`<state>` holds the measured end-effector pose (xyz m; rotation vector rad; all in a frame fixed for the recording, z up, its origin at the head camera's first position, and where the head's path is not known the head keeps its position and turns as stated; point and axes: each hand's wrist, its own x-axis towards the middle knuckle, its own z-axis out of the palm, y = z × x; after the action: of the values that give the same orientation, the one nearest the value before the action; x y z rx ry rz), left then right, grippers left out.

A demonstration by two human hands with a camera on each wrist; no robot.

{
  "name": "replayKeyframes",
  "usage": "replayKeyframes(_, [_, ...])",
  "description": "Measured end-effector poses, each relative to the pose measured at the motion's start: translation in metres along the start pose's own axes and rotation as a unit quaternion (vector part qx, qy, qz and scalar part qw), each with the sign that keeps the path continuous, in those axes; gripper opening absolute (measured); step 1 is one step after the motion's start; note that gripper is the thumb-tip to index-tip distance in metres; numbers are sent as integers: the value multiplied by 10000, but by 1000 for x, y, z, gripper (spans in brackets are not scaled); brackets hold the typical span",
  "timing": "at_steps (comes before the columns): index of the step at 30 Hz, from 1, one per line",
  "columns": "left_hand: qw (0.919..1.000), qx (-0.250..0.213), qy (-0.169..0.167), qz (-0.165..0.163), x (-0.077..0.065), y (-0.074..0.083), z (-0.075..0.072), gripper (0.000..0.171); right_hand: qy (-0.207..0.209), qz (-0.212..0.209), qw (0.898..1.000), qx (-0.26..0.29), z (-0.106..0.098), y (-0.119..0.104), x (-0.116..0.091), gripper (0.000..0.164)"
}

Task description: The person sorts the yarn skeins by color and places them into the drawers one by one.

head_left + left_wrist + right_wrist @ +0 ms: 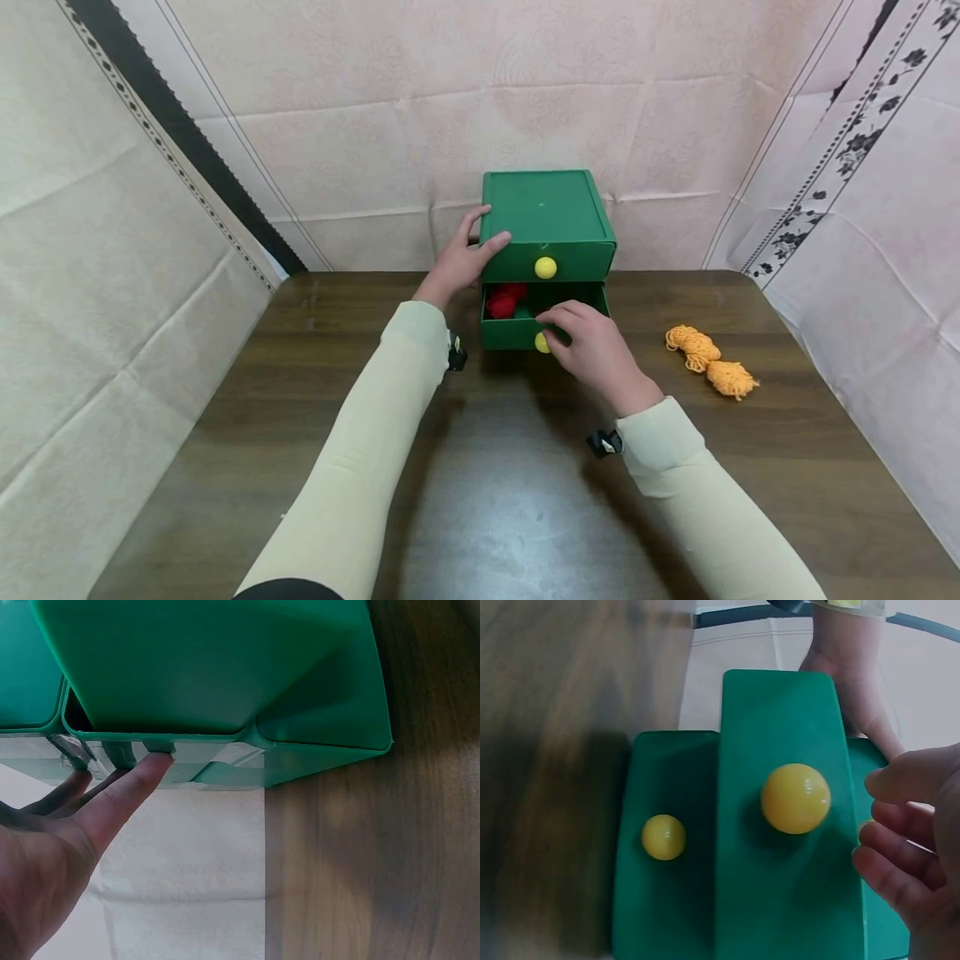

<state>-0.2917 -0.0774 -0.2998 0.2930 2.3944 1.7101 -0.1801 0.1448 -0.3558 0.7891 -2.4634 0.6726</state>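
Note:
A green drawer box (547, 204) with yellow knobs stands at the back of the table. Its middle drawer (787, 885) is pulled out, and red yarn (504, 302) lies inside at the left. My left hand (459, 262) rests against the box's left side, fingers extended; the left wrist view shows its fingertips on the clear tape along that side. Loosely bent, my right hand (592, 346) hovers at the front rim of the pulled-out drawer, its fingers apart from the yellow knob (796, 799) and holding nothing visible.
Two joined bundles of orange yarn (703, 357) lie on the wooden table (495, 500), right of the box. Below the pulled-out drawer, a bottom drawer (667, 907) sits pushed in. Pale cloth (360, 150) hangs behind and at both sides.

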Motion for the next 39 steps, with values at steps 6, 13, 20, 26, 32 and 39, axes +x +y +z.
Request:
replayKeyframes(6, [10000, 60, 48, -39, -3, 2, 0, 74, 7, -34, 10000, 36, 9, 1, -9, 17])
replayKeyframes(13, [10000, -11, 74, -15, 9, -11, -1, 75, 68, -9, 10000, -46, 17, 3, -16, 18])
replayKeyframes(20, [9997, -44, 169, 151, 22, -26, 0, 74, 172, -11, 9998, -46, 25, 7, -21, 21])
replayKeyframes(26, [10000, -12, 55, 7, 11, -11, 0, 74, 302, -106, 9995, -40, 28, 9, -23, 20])
replayKeyframes(32, [10000, 18, 35, -41, 2, -1, 0, 72, 399, -170, 9990, -56, 31, 12, -21, 16])
replayKeyframes(39, [9999, 29, 94, -33, -3, 3, 2, 72, 414, -95, 9991, -90, 31, 16, -17, 16])
